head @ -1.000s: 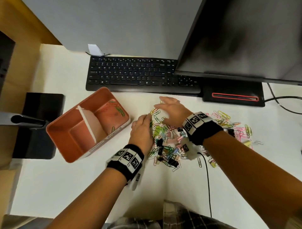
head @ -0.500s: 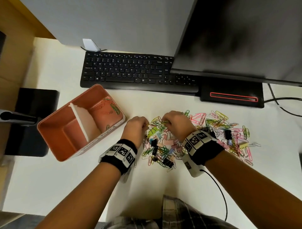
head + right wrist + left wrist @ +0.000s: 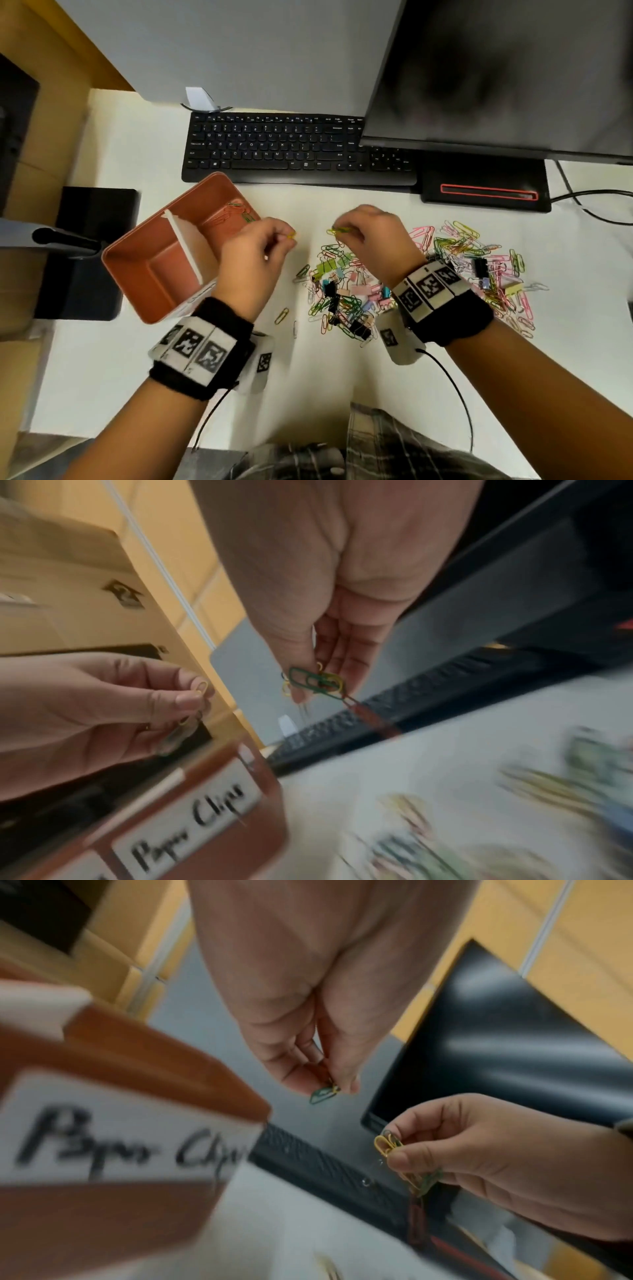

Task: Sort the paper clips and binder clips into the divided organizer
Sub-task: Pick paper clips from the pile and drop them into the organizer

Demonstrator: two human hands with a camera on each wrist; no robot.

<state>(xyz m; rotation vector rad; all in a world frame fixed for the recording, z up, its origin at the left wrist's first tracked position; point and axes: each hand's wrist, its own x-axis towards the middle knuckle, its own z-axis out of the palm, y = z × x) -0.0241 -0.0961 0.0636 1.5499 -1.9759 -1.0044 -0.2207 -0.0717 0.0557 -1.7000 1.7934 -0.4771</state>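
An orange divided organizer (image 3: 137,270) stands at the left of the white desk, with a white divider and a few paper clips (image 3: 236,212) in its far compartment, labelled "Paper Clips" (image 3: 192,818). A pile of coloured paper clips and binder clips (image 3: 411,284) lies to the right. My left hand (image 3: 291,235) is raised beside the organizer's right wall and pinches a few paper clips (image 3: 322,1095). My right hand (image 3: 337,231) hovers above the pile's far edge and pinches a small bunch of green and yellow paper clips (image 3: 315,681).
A black keyboard (image 3: 298,147) lies behind the organizer and pile. A monitor (image 3: 496,75) on its black stand (image 3: 486,192) rises at the back right. A black base (image 3: 89,253) with a grey arm sits left of the organizer. A cable (image 3: 452,387) runs from my right wrist.
Both hands have lifted off the pile with paper clips pinched in them. The left hand has moved toward the organizer; the right hand has risen above the pile's far edge.
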